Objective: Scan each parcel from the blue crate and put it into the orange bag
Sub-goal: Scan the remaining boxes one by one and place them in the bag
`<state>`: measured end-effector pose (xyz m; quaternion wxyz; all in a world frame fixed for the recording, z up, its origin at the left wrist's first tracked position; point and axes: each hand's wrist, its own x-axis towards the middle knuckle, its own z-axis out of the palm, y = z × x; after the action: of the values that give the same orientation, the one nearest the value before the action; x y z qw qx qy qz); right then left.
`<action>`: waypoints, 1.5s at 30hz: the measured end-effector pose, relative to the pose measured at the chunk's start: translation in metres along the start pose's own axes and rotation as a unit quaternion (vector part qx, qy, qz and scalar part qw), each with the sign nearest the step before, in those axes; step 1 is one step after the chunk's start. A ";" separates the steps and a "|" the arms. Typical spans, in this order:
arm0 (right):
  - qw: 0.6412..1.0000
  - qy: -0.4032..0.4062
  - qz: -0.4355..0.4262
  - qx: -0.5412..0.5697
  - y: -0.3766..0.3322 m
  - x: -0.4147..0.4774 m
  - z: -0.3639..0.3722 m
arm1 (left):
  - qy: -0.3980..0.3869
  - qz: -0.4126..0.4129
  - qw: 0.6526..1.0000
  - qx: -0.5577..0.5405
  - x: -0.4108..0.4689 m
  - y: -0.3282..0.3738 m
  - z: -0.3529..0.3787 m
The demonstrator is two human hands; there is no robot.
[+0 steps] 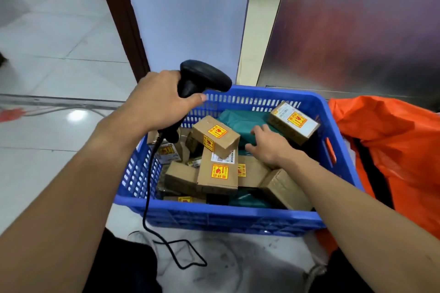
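Left hand [157,100] gripping black corded barcode scanner [202,78]; right hand [266,145], fingers spread, touching teal plastic mailer [238,119] in blue plastic crate [214,216]. Hazard: tilted brown cardboard box [294,122] toppling on pull.

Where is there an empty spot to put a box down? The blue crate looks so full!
The tiled floor left of the blue crate, out to the brown door frame, is bare. The pale patch before the crate is open, but the scanner cable crosses it. Inside the crate is crowded: cardboard boxes and green parcels pile together.
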<state>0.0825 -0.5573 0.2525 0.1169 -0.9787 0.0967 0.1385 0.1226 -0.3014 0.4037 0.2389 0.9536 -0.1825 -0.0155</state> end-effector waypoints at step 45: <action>0.925 0.172 0.151 0.303 0.058 -0.067 -0.082 | -0.083 -0.054 0.932 -0.347 -0.006 0.008 -0.004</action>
<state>0.0272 -0.6233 0.3372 0.3667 -0.8793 0.2994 -0.0520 0.1145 -0.3038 0.4100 0.5379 0.8149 -0.1327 -0.1701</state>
